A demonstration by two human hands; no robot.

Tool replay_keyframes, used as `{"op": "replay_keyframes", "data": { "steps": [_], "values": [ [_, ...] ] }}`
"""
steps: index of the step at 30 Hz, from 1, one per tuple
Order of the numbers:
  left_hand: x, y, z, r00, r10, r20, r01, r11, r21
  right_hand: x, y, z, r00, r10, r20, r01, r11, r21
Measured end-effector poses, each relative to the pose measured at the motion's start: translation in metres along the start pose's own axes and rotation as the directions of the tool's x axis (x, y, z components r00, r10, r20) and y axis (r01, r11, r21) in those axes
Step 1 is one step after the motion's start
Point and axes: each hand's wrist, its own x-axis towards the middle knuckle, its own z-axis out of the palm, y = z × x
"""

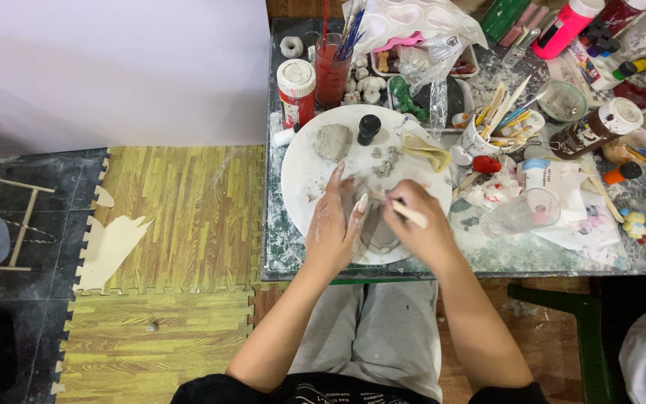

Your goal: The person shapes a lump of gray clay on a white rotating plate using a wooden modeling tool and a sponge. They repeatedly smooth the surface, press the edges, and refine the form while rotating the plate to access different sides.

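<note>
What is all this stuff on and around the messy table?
Round board: one, white, table centre.
Clay piece: one, grey, on the board between both hands.
Clay lump: one, grey, board's far side.
Small bottle: one, black, on the board.
Jar: one, red with white lid, behind the board.
Cup of brushes: one, red, beside the jar.
Foam mats: several, yellow-green, floor at left.
Left hand: steadies the clay.
Right hand: holds a pale stick tool.

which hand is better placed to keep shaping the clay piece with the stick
Right. The right hand already grips the stick, its tip at the clay piece on the white board. The left hand lies flat against the clay, steadying it.
</note>
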Motion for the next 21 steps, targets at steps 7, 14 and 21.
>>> {"op": "replay_keyframes", "data": {
  "steps": [7, 14, 21],
  "values": [
    [-0.003, -0.003, -0.004, 0.989, 0.140, 0.052, -0.141, 0.990, 0.016, -0.002, 0.027, -0.011, 0.967, 0.247, -0.059, -0.214, 0.917, 0.338],
    [-0.004, 0.000, -0.012, 0.974, 0.203, 0.101, -0.206, 0.978, 0.024, -0.007, 0.021, -0.011, 0.999, 0.030, 0.012, -0.032, 0.969, 0.245],
    [-0.004, 0.006, -0.010, 0.987, 0.142, 0.080, -0.142, 0.990, -0.005, 0.001, 0.026, -0.002, 0.969, 0.217, 0.118, -0.242, 0.929, 0.280]
  ]
}}
